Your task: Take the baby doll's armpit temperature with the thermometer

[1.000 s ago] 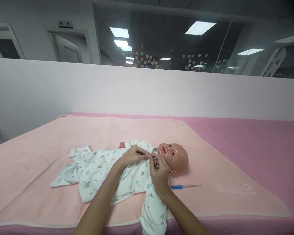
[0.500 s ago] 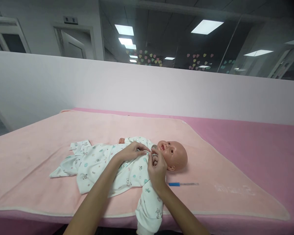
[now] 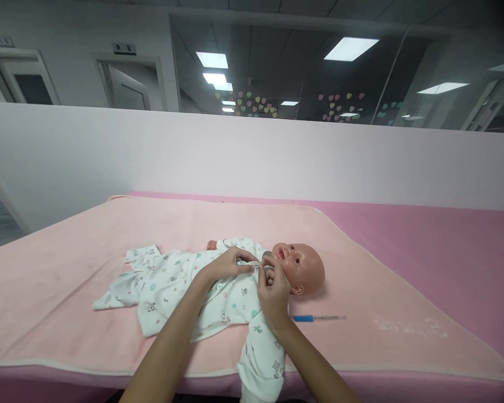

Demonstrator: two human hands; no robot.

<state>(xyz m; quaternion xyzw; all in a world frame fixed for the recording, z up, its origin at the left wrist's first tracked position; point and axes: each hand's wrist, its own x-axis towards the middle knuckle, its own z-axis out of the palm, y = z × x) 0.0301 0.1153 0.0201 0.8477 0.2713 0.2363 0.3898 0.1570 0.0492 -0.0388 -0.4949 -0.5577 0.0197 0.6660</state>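
A baby doll (image 3: 306,268) lies on its back, head to the right, dressed in a white printed baby outfit (image 3: 231,308). Both of my hands meet at the outfit's neckline, just below the doll's chin. My left hand (image 3: 231,264) pinches the edge of the fabric from the left. Close beside it, my right hand (image 3: 274,282) is closed, thumb and forefinger on the same edge. Whatever small fastener may be between the fingertips is too small to make out. One sleeve (image 3: 264,358) hangs toward the front edge, under my right wrist.
A thermometer with a blue end (image 3: 304,318) lies right of my right wrist. The peach blanket (image 3: 361,336) covers much of the pink padded surface (image 3: 445,252). Behind it rises a white partition (image 3: 277,159), with a window above bearing heart stickers.
The view has tilted and shifted slightly, so everything sits a little lower and further right. My hands keep their grip at the neckline, with only tiny finger movement.
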